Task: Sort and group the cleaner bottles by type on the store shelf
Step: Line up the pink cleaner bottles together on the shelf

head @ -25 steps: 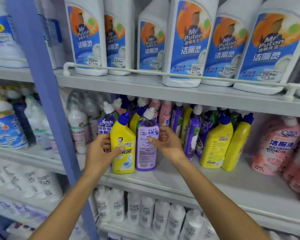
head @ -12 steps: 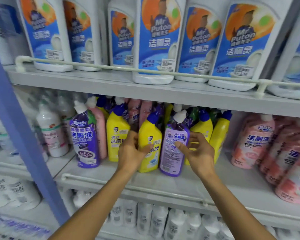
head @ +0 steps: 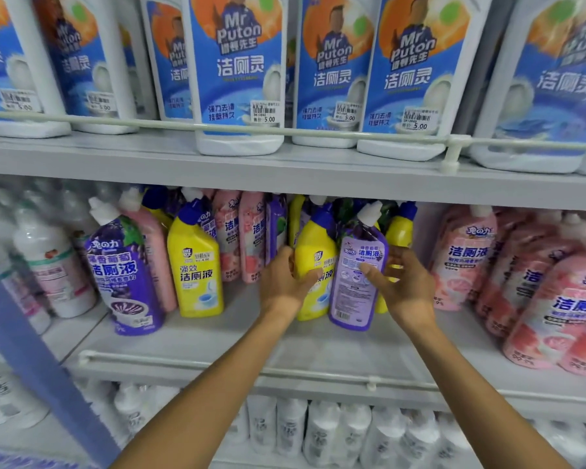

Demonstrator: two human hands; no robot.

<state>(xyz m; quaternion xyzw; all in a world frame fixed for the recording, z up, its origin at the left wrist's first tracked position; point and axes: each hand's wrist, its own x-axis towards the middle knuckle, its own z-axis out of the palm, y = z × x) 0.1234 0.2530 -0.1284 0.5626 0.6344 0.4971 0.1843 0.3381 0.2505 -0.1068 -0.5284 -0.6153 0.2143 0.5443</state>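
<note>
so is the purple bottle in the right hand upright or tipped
Slightly tipped: the purple bottle leans, cap right of its base, in the right hand.

Grey store shelves [head: 217, 167], pale guard rails [head: 149, 123], blue upright post [head: 31, 350] at left

Bare shelf board [head: 318, 346] lay open between the low front rail [head: 217, 362] and the bottle row; a gap stood between the left yellow bottle [head: 197, 265] and the middle yellow bottle [head: 313, 262], closed behind by the back pink bottles [head: 241, 238]; the upper shelf [head: 285, 177] hung just above the caps; beyond the right purple bottle [head: 356, 286], the right pink bottles [head: 555, 299] filled the board almost to the rail.
</note>
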